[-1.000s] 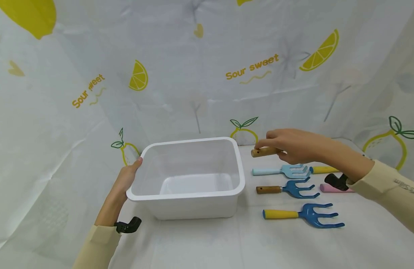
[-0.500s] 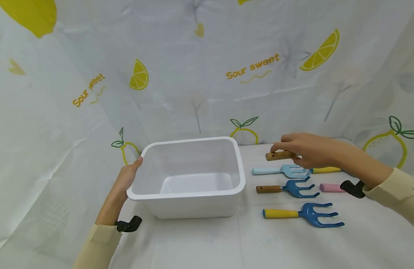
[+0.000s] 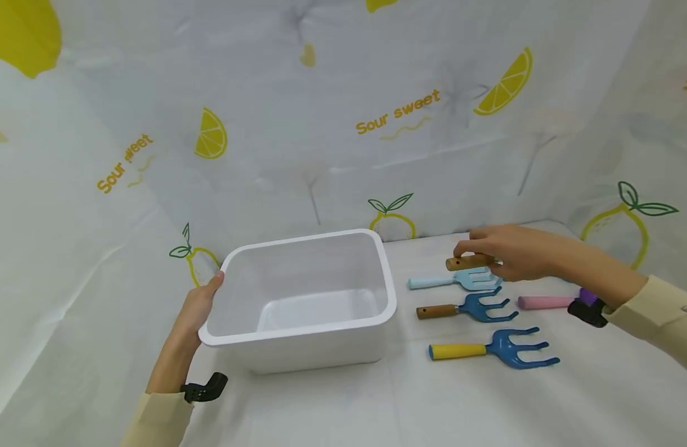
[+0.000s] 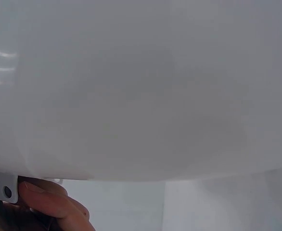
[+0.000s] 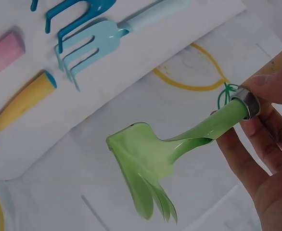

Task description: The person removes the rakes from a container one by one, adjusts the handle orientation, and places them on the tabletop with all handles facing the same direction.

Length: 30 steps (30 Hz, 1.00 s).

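Observation:
My left hand [image 3: 198,308] grips the left rim of a white plastic basin [image 3: 309,344]; in the left wrist view the basin wall [image 4: 141,96] fills most of the picture. Held by its wooden handle [image 3: 462,263] in my right hand [image 3: 513,251] is a green hand rake [image 5: 143,151], raised above the table at the basin's right. Its pronged head shows in the right wrist view, hidden behind the hand in the head view. Below and near it lies a light blue hand fork [image 3: 431,282]. The basin's visible inside holds nothing.
On the table, right of the basin, lie a wooden-handled blue fork [image 3: 437,311], a yellow-handled blue fork [image 3: 458,351] and a pink-handled tool [image 3: 544,302] with a purple part. Another yellow-handled tool [image 5: 25,101] shows in the right wrist view. A lemon-print curtain [image 3: 321,136] hangs behind.
My right hand has moved rightward, away from the basin, with the green hand rake in its grip. The head view has turned slightly. My left hand stays on the basin rim.

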Available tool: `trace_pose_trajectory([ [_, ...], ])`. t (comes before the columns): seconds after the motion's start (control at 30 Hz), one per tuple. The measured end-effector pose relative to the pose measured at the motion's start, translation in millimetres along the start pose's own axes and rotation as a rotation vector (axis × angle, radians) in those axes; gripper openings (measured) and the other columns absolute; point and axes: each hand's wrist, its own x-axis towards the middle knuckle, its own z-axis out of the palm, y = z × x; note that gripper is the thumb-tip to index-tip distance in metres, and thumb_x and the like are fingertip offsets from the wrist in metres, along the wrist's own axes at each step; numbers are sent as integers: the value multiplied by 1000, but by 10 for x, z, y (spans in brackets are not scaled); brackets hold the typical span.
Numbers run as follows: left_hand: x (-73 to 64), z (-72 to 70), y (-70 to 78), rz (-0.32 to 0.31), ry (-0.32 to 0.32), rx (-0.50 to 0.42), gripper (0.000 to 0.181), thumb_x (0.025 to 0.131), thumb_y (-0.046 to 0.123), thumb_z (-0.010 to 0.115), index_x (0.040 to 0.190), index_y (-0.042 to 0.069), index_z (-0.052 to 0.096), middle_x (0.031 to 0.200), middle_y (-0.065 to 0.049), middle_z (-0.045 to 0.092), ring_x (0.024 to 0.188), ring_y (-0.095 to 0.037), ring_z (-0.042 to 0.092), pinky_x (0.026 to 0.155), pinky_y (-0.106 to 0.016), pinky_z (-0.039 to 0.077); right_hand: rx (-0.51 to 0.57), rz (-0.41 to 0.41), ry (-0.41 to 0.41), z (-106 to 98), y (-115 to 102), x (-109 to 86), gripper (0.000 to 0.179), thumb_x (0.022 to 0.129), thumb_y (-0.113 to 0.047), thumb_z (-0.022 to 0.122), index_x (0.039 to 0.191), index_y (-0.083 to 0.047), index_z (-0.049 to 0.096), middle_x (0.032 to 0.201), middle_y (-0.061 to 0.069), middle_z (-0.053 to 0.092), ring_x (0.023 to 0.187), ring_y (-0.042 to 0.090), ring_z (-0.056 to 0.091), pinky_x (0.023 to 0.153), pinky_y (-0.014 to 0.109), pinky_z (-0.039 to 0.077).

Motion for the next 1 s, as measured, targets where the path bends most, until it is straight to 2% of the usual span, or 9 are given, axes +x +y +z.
trace_pose_trajectory([
  [0.17, 15, 1, 15, 19, 3, 1, 79, 105, 66, 37, 158, 7, 38, 135, -9, 65, 102, -9, 71, 80, -27, 59, 8, 48, -31, 99, 124, -138, 53, 80, -2, 81, 120, -35, 66, 90, -13, 57, 77, 4, 54, 68, 24, 53],
  [0.37, 9, 10, 76, 45, -5, -4, 78, 106, 64, 37, 159, 7, 36, 145, -19, 58, 104, -11, 71, 82, -29, 60, 13, 106, -61, 249, 264, -384, 53, 83, -4, 80, 120, -39, 66, 95, -16, 60, 81, 2, 56, 70, 24, 54],
  [0.5, 12, 3, 85, 40, -6, -4, 78, 106, 64, 37, 158, 6, 37, 148, -21, 56, 105, -11, 72, 82, -29, 61, 1, 119, -75, 372, 352, -551, 37, 87, -29, 83, 117, -40, 65, 93, -17, 59, 78, 0, 54, 65, 21, 51],
  [0.57, 15, 0, 75, 34, -9, -8, 78, 106, 64, 37, 158, 6, 38, 149, -21, 55, 105, -11, 71, 82, -29, 61, 5, 132, -103, 438, 399, -642, 35, 88, -30, 82, 117, -39, 65, 91, -17, 56, 76, 0, 51, 63, 18, 49],
  [0.63, 11, -3, 58, 32, -13, -11, 77, 106, 63, 36, 158, 6, 38, 148, -21, 55, 105, -11, 71, 82, -29, 61, 24, 166, -147, 505, 443, -721, 36, 89, -23, 81, 117, -38, 65, 91, -17, 55, 76, 2, 50, 64, 20, 50],
  [0.73, 3, -8, 34, 30, -13, -14, 77, 106, 63, 36, 158, 6, 38, 148, -21, 56, 105, -11, 71, 82, -29, 60, 50, 204, -202, 596, 508, -836, 52, 80, 0, 77, 117, -35, 65, 94, -14, 57, 79, 7, 52, 69, 29, 57],
  [0.83, -4, -14, 21, 29, 2, -10, 77, 107, 63, 36, 157, 5, 38, 149, -22, 55, 105, -11, 71, 82, -29, 60, 84, 245, -250, 697, 554, -921, 53, 78, 3, 77, 115, -33, 66, 98, -12, 61, 82, 12, 54, 72, 38, 60],
  [0.9, -9, -14, 14, 28, 12, -10, 77, 107, 63, 37, 157, 5, 39, 149, -22, 55, 105, -11, 71, 81, -28, 60, 112, 268, -271, 767, 578, -977, 50, 81, 2, 76, 116, -32, 67, 100, -10, 63, 83, 13, 54, 73, 40, 61],
  [1.0, -12, -13, 2, 26, 15, -14, 77, 106, 63, 37, 157, 4, 39, 150, -22, 54, 107, -12, 70, 81, -27, 60, 140, 304, -297, 878, 600, -1054, 44, 84, 0, 76, 119, -26, 70, 96, -9, 63, 83, 14, 53, 71, 35, 60],
])
